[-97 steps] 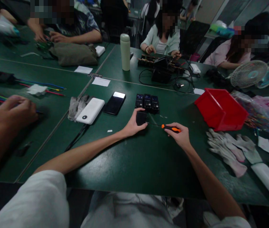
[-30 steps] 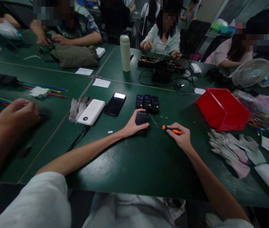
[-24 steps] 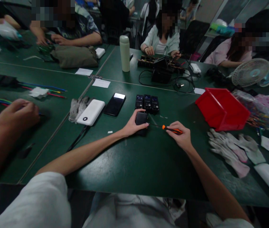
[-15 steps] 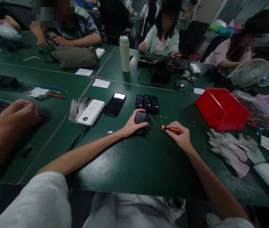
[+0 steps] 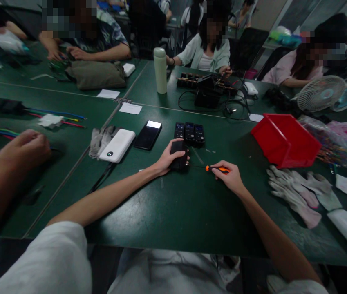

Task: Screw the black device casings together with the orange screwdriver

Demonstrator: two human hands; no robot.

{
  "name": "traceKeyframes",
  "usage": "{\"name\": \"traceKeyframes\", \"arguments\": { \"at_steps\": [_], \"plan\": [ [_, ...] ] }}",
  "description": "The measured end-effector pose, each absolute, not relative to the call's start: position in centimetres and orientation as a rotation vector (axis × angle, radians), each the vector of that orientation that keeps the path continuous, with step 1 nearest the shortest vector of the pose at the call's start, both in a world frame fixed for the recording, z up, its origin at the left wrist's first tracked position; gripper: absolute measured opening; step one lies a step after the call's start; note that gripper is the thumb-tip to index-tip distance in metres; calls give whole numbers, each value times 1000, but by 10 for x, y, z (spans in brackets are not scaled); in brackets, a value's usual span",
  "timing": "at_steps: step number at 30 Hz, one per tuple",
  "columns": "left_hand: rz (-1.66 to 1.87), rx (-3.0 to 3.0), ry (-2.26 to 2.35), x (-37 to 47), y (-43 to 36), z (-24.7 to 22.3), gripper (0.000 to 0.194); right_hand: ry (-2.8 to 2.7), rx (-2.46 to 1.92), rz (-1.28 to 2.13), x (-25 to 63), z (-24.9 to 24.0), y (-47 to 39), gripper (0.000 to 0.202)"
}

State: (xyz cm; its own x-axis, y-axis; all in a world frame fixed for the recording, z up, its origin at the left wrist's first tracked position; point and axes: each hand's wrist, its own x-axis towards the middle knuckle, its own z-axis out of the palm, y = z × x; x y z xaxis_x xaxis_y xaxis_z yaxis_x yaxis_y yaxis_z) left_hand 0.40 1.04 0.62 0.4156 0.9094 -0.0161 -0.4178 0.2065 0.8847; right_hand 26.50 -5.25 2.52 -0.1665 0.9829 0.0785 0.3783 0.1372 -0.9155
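Observation:
My left hand [image 5: 167, 158] is wrapped round a black block-shaped part [image 5: 177, 157], low over the green table [image 5: 148, 220]. In my right hand [image 5: 229, 175] is an orange and black screwdriver [image 5: 219, 169], its thin shaft pointing left toward the black part's right side. Whether the tip touches the part cannot be made out. Just beyond my left hand stand three black modules [image 5: 189, 132] side by side. A black phone [image 5: 148, 134] and a white power bank [image 5: 117, 145] lie to the left of them.
A red bin [image 5: 286, 141] and grey work gloves [image 5: 294, 192] lie to the right. Farther back are a green bottle [image 5: 160, 70] and black cabled equipment [image 5: 207, 90]. Another person's fist [image 5: 23, 153] rests at the left. More people sit across the table.
My left hand and the black part have shifted slightly left and turned a little. The screwdriver in my right hand has moved left and slightly down, with its shaft nearer the part.

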Motion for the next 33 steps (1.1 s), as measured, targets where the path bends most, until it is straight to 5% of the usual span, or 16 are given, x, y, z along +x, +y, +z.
{"name": "traceKeyframes", "arguments": {
  "at_steps": [33],
  "plan": [
    [1039, 1057, 682, 8, 3, 13, 67, -1938, -1092, 679, 271, 26, -53, 7]
  ]
}}
